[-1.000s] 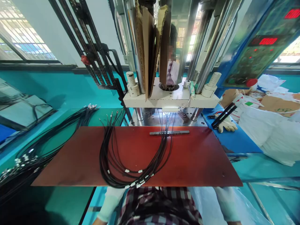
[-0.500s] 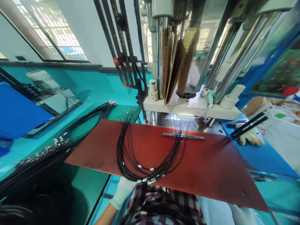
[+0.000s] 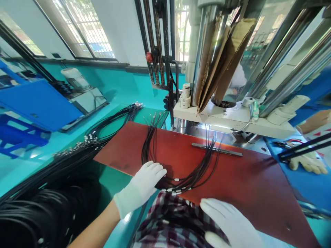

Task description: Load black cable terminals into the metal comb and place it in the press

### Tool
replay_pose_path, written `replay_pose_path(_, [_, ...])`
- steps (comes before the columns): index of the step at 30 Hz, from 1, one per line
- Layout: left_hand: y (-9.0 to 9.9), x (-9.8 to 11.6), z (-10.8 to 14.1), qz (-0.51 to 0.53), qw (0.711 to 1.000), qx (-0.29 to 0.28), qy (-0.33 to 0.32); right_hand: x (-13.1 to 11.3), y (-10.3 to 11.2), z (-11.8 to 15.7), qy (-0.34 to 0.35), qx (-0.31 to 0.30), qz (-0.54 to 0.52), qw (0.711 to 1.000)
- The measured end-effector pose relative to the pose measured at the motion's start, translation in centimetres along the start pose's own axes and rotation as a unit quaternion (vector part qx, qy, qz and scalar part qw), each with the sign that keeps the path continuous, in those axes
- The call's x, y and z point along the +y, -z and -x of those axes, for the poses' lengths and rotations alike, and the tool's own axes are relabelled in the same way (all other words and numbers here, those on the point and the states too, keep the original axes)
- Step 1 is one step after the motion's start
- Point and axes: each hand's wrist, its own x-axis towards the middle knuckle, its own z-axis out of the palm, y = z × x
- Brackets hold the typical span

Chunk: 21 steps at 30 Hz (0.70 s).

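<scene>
Red board [image 3: 240, 186]; curved, white-tagged black cables [image 3: 206, 161]; left hand [image 3: 148, 177], right hand [image 3: 232, 220] both unclenched.

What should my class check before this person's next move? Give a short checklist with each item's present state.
1. Left hand and right hand gloved: ok, both white-gloved.
2. Left hand gripping the cable bundle: cannot tell; it covers part of it, thumb hidden.
3. Right hand clear of the bundle: ok, apart from it.
4. Bundle wholly within the red board: not ok, ends pass its far edge.
5. Metal bar on the board: ok, near the far edge.
</scene>
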Motion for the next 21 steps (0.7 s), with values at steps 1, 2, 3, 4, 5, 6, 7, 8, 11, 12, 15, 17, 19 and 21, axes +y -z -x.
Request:
replay_pose_path(1, [-0.1, -0.5, -0.4, -0.008, 1.0, -0.019, -0.005, -1.8, -0.6, -2.4, 0.087, -0.053, 0.061, 0.993])
replay_pose_path(2, [-0.1, -0.9, -0.7, -0.009, 0.999, -0.033, -0.015, -3.3, -1.2, -4.6, 0.149, -0.081, 0.123, 0.978])
replay_pose_path(3, [0.0, -1.2, -0.8, -0.004, 0.999, -0.037, -0.028, -4.4, -1.9, -6.6, 0.19, -0.094, 0.168, 0.963])
replay_pose_path(4, [0.2, -1.3, -0.7, 0.005, 0.998, -0.03, -0.047, -5.3, -2.7, -8.3, 0.216, -0.102, 0.195, 0.951])
replay_pose_path(5, [0.5, -1.4, -0.5, 0.015, 0.998, -0.012, -0.066, -5.9, -3.5, -9.8, 0.217, -0.108, 0.213, 0.947])
replay_pose_path(6, [0.9, -1.4, -0.1, 0.026, 0.996, 0.012, -0.085, -6.4, -4.4, -10.9, 0.205, -0.128, 0.23, 0.943])
replay_pose_path(7, [1.3, -1.4, 0.3, 0.037, 0.994, 0.042, -0.099, -6.6, -5.3, -11.7, 0.182, -0.153, 0.241, 0.941])
replay_pose_path(8, [1.6, -1.4, 0.8, 0.055, 0.99, 0.071, -0.105, -6.7, -6.0, -12.3, 0.158, -0.179, 0.244, 0.94])
replay_pose_path(11, [1.7, -2.2, 1.8, 0.209, 0.952, 0.225, -0.011, -6.4, -7.2, -13.0, 0.117, -0.219, 0.217, 0.944])
replay_pose_path(12, [1.4, -2.7, 1.8, 0.294, 0.905, 0.302, 0.067, -6.3, -7.3, -13.0, 0.115, -0.217, 0.202, 0.948])
replay_pose_path(15, [0.2, -4.1, 0.2, 0.611, 0.657, 0.359, 0.257, -6.0, -7.1, -13.0, 0.119, -0.207, 0.191, 0.952])
replay_pose_path(17, [-0.3, -5.0, -1.9, 0.807, 0.488, 0.205, 0.261, -6.0, -6.9, -13.0, 0.127, -0.232, 0.202, 0.943])
replay_pose_path(19, [-0.2, -5.8, -4.2, 0.905, 0.357, 0.106, 0.204, -6.1, -6.5, -13.1, 0.141, -0.243, 0.197, 0.939])
replay_pose_path(21, [0.3, -6.4, -5.9, 0.931, 0.302, 0.155, 0.136, -5.9, -5.8, -12.9, 0.171, -0.207, 0.151, 0.951])
